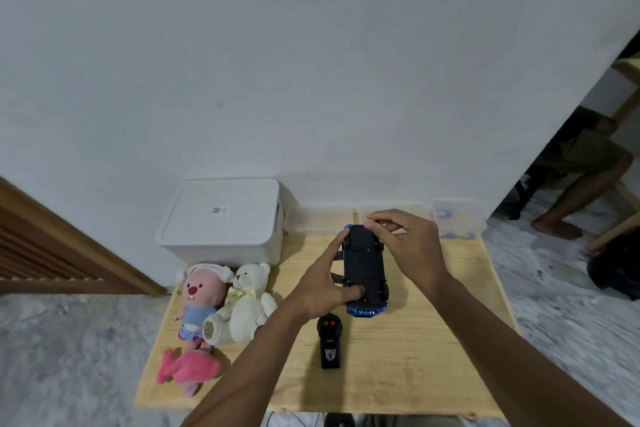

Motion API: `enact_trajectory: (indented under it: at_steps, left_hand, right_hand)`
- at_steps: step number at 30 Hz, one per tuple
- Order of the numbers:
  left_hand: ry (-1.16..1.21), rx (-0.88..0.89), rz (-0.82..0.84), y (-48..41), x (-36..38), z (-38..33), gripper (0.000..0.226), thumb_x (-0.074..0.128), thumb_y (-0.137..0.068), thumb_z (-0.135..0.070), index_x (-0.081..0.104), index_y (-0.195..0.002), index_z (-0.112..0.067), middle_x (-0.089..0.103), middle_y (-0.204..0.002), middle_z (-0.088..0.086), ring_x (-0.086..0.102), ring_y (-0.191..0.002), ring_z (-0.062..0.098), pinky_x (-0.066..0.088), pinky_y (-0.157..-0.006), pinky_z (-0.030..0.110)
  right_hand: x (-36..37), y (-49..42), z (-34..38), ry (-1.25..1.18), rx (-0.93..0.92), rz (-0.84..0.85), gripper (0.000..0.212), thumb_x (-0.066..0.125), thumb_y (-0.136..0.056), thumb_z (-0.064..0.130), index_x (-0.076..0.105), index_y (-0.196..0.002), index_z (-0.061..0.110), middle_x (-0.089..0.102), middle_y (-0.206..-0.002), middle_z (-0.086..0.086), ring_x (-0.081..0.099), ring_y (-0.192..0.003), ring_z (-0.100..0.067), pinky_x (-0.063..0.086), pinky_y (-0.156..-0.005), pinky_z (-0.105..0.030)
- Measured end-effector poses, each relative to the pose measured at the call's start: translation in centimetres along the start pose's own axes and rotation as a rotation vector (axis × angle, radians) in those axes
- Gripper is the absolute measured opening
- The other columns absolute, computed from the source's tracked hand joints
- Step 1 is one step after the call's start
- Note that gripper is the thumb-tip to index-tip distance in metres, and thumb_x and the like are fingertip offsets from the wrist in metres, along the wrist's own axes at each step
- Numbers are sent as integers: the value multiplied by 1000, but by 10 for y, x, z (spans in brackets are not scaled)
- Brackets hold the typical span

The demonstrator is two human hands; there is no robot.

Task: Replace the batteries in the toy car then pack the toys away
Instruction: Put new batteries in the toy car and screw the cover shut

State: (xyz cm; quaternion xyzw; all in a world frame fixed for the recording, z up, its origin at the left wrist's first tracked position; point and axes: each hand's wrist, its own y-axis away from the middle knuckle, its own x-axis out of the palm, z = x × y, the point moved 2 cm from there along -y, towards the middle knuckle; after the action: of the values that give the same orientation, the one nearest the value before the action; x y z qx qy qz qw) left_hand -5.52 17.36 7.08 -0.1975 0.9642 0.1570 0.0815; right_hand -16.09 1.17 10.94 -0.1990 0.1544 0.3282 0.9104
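Note:
A blue toy car (364, 269) is held upside down over the wooden table (433, 340), its black underside facing me. My left hand (325, 282) grips its left side with the thumb pressed on the rear of the underside. My right hand (405, 241) has its fingertips pinched at the car's far end. A black remote control (329, 340) with red buttons lies on the table just below the car. Whether the battery cover is on or off I cannot tell.
A white lidded storage box (221, 218) stands at the table's back left. A pink-faced plush (201, 295), a white teddy bear (246, 302) and a pink plush (188, 369) lie at the left. Clear plastic containers (457, 218) line the back edge. A seated person's legs (581, 184) show at the right.

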Motion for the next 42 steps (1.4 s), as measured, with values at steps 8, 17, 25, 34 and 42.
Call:
enact_trajectory:
  at_steps: [8,17,25,34,42]
  left_hand:
    - [-9,9,-11,3,-2,1,102,81,-81,-12,24,-153,-58,53,-136,-11,72,-93,7,60,-80,27]
    - [-9,9,-11,3,-1,1,102,79,-83,-9,24,-155,-54,53,-135,-12,72,-89,2,58,-75,23]
    - [-10,2,0,2,5,4,103,79,-83,-9,22,-157,-51,53,-136,-9,72,-87,0,57,-75,21]
    - [-15,-13,4,-3,1,8,103,80,-83,-9,22,-157,-51,52,-135,-12,73,-89,3,58,-76,23]
    - [-2,-15,6,-5,2,9,102,80,-83,-7,23,-156,-52,53,-135,-12,72,-92,2,58,-78,22]
  right_hand:
    - [1,-4,3,-77,59,-12,3,79,-86,18,77,-87,20,75,-84,8,68,-80,-8,55,-70,-16]
    - [0,3,2,-13,-49,52,17,71,-93,14,79,-107,20,76,-101,10,70,-92,-1,54,-83,-14]
    - [0,1,-1,-6,21,37,9,78,-87,21,76,-94,25,72,-86,14,65,-81,-6,57,-70,-20]
    - [-1,1,-4,-26,29,29,12,75,-90,15,79,-98,24,75,-90,16,69,-84,0,55,-76,-13]
    - [-1,0,-4,2,-15,75,12,73,-91,15,79,-100,21,75,-97,14,70,-93,-1,57,-85,-18]
